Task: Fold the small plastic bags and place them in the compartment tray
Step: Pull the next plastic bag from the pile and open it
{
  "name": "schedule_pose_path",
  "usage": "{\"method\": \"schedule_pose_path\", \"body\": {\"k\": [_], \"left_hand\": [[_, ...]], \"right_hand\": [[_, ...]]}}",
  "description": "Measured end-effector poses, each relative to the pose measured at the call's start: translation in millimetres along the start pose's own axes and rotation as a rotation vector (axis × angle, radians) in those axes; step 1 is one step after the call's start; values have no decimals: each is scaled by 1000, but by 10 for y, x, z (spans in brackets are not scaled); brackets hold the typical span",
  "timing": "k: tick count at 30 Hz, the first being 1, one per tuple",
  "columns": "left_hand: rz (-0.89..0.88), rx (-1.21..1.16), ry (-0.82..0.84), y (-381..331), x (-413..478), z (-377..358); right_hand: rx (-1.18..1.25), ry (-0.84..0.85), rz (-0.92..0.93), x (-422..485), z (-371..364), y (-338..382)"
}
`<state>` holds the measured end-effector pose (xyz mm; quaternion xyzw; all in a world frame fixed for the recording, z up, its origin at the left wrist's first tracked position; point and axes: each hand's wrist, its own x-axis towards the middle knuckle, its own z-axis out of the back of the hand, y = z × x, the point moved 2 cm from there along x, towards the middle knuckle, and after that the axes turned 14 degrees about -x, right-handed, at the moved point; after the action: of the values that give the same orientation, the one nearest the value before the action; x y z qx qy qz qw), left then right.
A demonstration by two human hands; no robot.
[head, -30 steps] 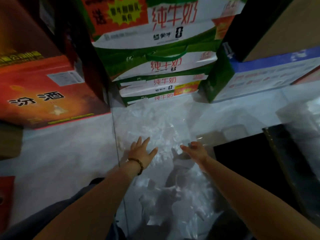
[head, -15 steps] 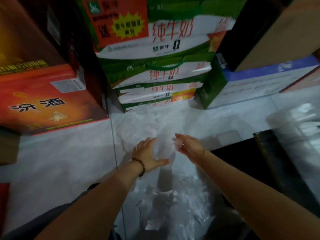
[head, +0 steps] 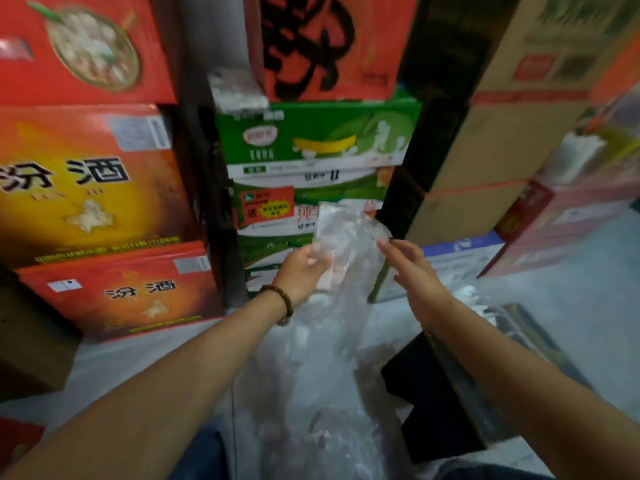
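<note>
A clear small plastic bag [head: 349,230] is raised in front of the stacked cartons. My left hand [head: 301,271], with a bead bracelet on its wrist, grips the bag's left lower edge. My right hand [head: 412,268] is at the bag's right side with fingers loosely spread, fingertips at the plastic; whether it grips is unclear. A heap of more clear plastic bags [head: 311,393] lies on the pale floor below my arms. The dark compartment tray [head: 436,410] sits on the floor to the right of the heap.
Red and orange liquor cartons [head: 90,188] stack on the left. Green milk cartons [head: 311,161] stand straight ahead. Brown cardboard boxes [head: 502,140] and a blue-and-white box [head: 460,258] rise on the right. Grey floor [head: 568,306] shows at the right.
Both hands have lifted a bag from the heap up in front of the cartons. The view has tilted upward, showing more of the stacked boxes.
</note>
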<state>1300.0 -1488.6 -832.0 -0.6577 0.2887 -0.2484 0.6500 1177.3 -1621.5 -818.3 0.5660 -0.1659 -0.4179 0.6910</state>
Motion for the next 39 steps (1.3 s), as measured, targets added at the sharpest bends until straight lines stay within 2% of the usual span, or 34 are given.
{"method": "schedule_pose_path", "body": {"k": [2, 5, 7, 11, 13, 14, 17, 19, 20, 23, 25, 27, 30, 32, 35, 39], "left_hand": [[-7, -61, 15, -336, -126, 3], [6, -205, 60, -637, -322, 17], [26, -276, 89, -669, -432, 8], [1, -245, -54, -707, -594, -24], [-48, -249, -168, -750, -622, -28], [-71, -264, -225, -767, -630, -17], [-144, -116, -337, -758, -590, 45], [-169, -34, -350, -734, -546, 88], [-238, 40, -363, -741, -531, 118], [-514, 322, -159, -895, -548, 41], [-455, 293, 22, -897, -536, -44], [-362, 156, 70, -855, -515, -73], [-318, 41, -45, -808, -458, 13], [-285, 18, -181, -789, -412, 153], [-299, 33, -352, -700, -355, 403], [-344, -13, -458, -678, -379, 593]], "right_hand": [[-34, -29, -24, -188, 153, 104], [80, 170, 12, -496, 293, 266], [173, 222, 81, -636, 319, 327], [171, -83, 255, -783, 298, 397], [108, -148, 363, -823, 263, 413], [91, -163, 401, -845, 256, 421], [86, -157, 451, -854, 294, 455], [58, -82, 461, -853, 312, 495], [35, -28, 469, -860, 303, 503], [-47, 139, 490, -905, 220, 487], [-70, 216, 481, -931, 159, 455], [-49, 303, 444, -946, 150, 453], [-31, 465, 317, -952, 242, 480], [-103, 523, 272, -948, 331, 504], [-171, 504, 292, -936, 426, 543], [-130, 488, 292, -886, 507, 534]]}}
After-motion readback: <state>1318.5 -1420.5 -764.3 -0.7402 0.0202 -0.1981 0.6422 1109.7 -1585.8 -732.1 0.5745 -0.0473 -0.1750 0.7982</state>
